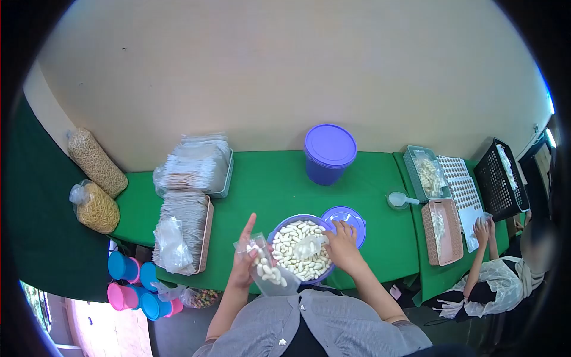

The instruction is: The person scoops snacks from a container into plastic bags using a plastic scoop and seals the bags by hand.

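A clear plastic bag partly filled with white oval pieces is gripped in my left hand, its index finger pointing up. The bag hangs tilted beside a purple bucket full of similar white pieces. Over these pieces lies a translucent white scoop. Its handle end meets my right hand, whose fingers are closed around it at the bucket's right rim. Behind that hand, a purple lid rests flat on the green cloth.
A closed purple bucket stands by the wall. Baskets of flat packets are at left, beside filled bags. At right are a pink basket, a teal basket, another scoop, a black crate and a co-worker.
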Available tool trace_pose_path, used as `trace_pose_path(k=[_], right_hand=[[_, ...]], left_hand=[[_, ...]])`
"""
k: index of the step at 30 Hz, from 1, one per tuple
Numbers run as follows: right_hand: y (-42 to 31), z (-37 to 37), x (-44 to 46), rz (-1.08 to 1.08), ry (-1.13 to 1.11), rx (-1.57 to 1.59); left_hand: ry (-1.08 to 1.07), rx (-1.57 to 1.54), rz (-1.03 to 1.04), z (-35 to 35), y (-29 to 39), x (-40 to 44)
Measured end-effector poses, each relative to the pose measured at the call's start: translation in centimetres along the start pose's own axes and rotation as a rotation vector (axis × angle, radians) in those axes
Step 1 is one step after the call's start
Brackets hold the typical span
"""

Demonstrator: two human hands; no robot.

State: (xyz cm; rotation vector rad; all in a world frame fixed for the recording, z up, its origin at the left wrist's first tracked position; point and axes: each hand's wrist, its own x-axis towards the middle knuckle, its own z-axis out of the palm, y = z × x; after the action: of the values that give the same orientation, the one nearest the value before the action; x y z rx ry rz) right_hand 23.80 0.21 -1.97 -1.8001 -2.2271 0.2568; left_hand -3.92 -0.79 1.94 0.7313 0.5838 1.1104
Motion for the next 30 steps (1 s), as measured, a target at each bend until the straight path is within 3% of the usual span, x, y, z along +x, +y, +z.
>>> trace_pose_path(k=[3,8,10,14,17,19,22,26,30], right_hand=[[0.5,-0.7,-0.1,0.025,-0.061,0.069],[0.6,-2.7,0.2,0.033,-0.164,0.126],[0.5,-3.5,0.3,0.076,-0.189,0.222],[1.5,-3.6,0.3,0.064,-0.115,0.325],[1.7,-3.4,0.8,0.038,-0.001,0.598],[0.9,-3.7,1.2,0.183,0.115,0.981],[1.6,-2.6,2.0,0.297,0.192,1.255],[2.2,0.0,2.9,0.295,0.323,1.253],[1.7,4.9,2.8,0.293,0.128,1.133]], left_hand=[[-0.01,0.031,0.297,0.1,-0.8,0.7],[0.012,0.099,0.327,0.1,-1.3,0.9],[0.183,0.216,0.211,-0.4,-1.3,0.7],[0.293,0.213,0.219,-0.9,-1.7,0.9],[0.353,0.126,0.284,-1.2,-1.9,1.1],[0.337,0.14,0.33,-1.1,-1.8,1.0],[0.353,0.157,0.337,-0.6,-1.6,1.0],[0.352,0.213,0.301,-0.4,-1.6,0.9],[0.364,0.228,0.29,-0.6,-2.1,1.2]])
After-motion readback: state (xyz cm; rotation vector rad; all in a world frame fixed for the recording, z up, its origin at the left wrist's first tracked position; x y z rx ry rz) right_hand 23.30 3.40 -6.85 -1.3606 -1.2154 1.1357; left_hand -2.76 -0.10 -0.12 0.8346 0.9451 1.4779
